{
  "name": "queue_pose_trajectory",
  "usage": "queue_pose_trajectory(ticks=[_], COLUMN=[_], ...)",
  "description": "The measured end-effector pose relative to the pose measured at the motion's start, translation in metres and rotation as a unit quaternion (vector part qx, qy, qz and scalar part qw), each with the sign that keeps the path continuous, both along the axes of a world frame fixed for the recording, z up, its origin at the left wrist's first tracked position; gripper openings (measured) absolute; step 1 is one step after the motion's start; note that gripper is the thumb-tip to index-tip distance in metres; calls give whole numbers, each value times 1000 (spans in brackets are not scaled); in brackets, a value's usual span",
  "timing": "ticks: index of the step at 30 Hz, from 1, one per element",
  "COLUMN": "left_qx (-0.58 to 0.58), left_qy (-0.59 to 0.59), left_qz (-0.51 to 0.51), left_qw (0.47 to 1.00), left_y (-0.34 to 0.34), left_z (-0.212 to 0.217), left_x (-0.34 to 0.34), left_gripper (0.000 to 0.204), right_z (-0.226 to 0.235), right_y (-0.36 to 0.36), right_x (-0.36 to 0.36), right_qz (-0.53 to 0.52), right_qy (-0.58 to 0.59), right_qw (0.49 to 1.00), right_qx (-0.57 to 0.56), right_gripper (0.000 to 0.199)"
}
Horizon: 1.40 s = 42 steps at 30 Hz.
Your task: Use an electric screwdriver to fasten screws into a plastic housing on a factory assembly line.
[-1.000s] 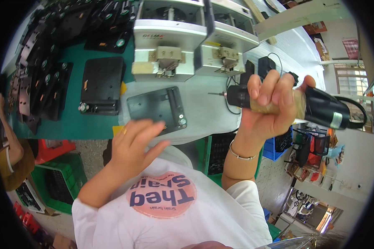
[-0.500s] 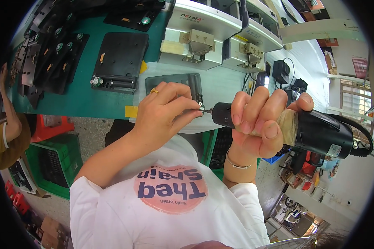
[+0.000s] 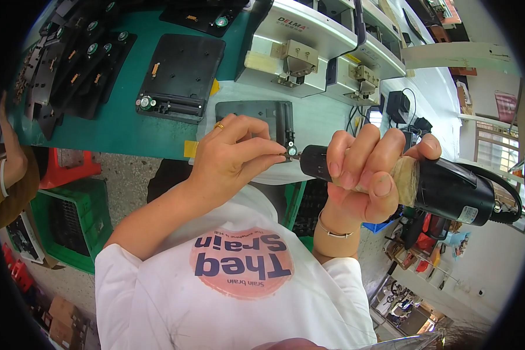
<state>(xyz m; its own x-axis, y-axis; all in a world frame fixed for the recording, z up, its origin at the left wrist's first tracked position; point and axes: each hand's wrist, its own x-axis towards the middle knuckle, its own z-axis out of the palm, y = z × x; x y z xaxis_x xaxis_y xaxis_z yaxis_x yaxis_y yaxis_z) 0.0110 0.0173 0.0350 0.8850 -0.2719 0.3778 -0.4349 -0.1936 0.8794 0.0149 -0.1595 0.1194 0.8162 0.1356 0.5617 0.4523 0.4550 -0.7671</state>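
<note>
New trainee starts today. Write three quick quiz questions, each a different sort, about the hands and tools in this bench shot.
1. True or false: the right hand grips a black electric screwdriver.
2. What does the left hand pinch at the screwdriver's tip? A) a small screw B) a cable C) a yellow tape tab
3. Fill in: the grey plate lies on the ____ part of the bench, beyond the hands.

Key: 1 true; 2 A; 3 white

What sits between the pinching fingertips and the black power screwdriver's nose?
In the head view, a small screw on the bit sits between the left hand and the screwdriver held by the right hand.
</note>
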Motion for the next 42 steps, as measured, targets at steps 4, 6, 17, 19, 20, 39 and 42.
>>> queue_pose_trajectory(ticks=[4,6,17,19,20,39,42], left_qx=[-12,18,232,252,262,269,270], left_qy=[-12,-38,-163,-176,-183,-189,-184], left_qz=[-4,-13,5,4,7,-10,-16], left_qw=[1000,999,959,952,947,944,945], left_y=[2,4,30,29,27,27,27], left_z=[-4,-7,-33,-36,-38,-36,-36], left_x=[-2,-2,-21,-22,-22,-19,-18], left_gripper=[14,18,35,35,34,29,30], right_z=[-1,-2,-41,-47,-49,-66,-69], right_y=[5,9,13,13,13,13,13], right_x=[0,-2,-7,-7,-7,-8,-7], right_qz=[16,6,-118,-119,-120,-130,-133], right_qy=[-7,-1,69,73,76,64,59], right_qw=[1000,1000,991,990,990,988,987], right_qx=[-11,-20,-12,-15,-16,-56,-69], right_gripper=[56,57,55,56,56,55,55])
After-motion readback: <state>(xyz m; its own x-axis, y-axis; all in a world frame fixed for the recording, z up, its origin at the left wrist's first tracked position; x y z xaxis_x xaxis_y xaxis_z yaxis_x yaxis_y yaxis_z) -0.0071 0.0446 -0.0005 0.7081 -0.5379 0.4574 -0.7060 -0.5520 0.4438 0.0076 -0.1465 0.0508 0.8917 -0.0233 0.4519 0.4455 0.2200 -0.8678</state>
